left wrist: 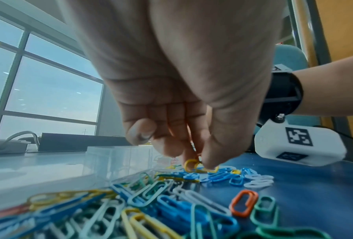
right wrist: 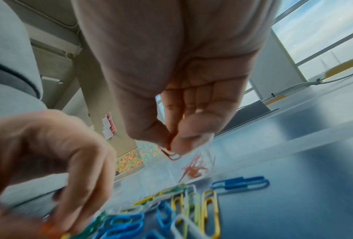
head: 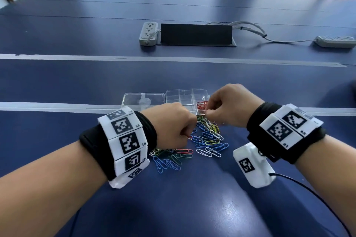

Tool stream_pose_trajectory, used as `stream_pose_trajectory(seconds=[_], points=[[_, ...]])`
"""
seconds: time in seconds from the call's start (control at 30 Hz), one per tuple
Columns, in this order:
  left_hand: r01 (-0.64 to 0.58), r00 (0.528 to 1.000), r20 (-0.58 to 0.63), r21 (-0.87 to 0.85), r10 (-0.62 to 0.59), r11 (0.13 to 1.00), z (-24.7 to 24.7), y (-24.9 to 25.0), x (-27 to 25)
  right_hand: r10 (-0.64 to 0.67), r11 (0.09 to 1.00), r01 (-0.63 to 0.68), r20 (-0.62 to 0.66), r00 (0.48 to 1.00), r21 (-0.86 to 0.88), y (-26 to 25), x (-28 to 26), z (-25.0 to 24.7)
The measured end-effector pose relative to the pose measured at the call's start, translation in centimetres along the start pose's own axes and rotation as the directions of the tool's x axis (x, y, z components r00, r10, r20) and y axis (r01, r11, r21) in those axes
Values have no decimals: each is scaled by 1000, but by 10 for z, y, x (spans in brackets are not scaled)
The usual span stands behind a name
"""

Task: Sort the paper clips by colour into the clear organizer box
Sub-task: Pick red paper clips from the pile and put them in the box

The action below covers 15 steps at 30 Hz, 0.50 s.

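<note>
A pile of coloured paper clips point(head: 208, 140) lies on the blue table, just in front of the clear organizer box point(head: 185, 95). One near compartment holds several red clips point(head: 201, 105). My left hand point(head: 185, 134) reaches down into the pile point(left wrist: 171, 202) and pinches a red clip point(head: 189, 137) between thumb and fingers point(left wrist: 208, 161). My right hand point(head: 207, 116) hovers at the box's near edge and pinches a red clip point(right wrist: 171, 155) just above the red clips point(right wrist: 193, 169) in the box.
The box's clear lid point(head: 134, 98) lies open to its left. Farther back are two power strips point(head: 148, 33) point(head: 335, 41) and a black cable hatch point(head: 195, 34). White tape lines point(head: 57, 106) cross the table. Chairs line the far side.
</note>
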State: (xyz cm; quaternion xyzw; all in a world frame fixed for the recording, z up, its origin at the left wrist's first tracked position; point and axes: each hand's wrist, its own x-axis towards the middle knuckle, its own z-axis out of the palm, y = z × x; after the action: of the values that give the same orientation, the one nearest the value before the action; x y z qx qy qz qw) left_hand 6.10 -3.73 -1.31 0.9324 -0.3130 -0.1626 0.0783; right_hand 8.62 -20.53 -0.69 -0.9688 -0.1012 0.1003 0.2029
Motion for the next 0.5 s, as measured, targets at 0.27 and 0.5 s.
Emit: stream_pose_trajectory(seconds=[0.27, 0.5], points=[[17, 999, 35, 10, -17, 1000, -2, 7, -2, 17, 998, -8, -140, 990, 67, -3, 29, 1], [24, 990, 140, -18, -21, 1000, 5, 9, -3, -64, 996, 58, -86, 994, -73, -6, 32, 7]])
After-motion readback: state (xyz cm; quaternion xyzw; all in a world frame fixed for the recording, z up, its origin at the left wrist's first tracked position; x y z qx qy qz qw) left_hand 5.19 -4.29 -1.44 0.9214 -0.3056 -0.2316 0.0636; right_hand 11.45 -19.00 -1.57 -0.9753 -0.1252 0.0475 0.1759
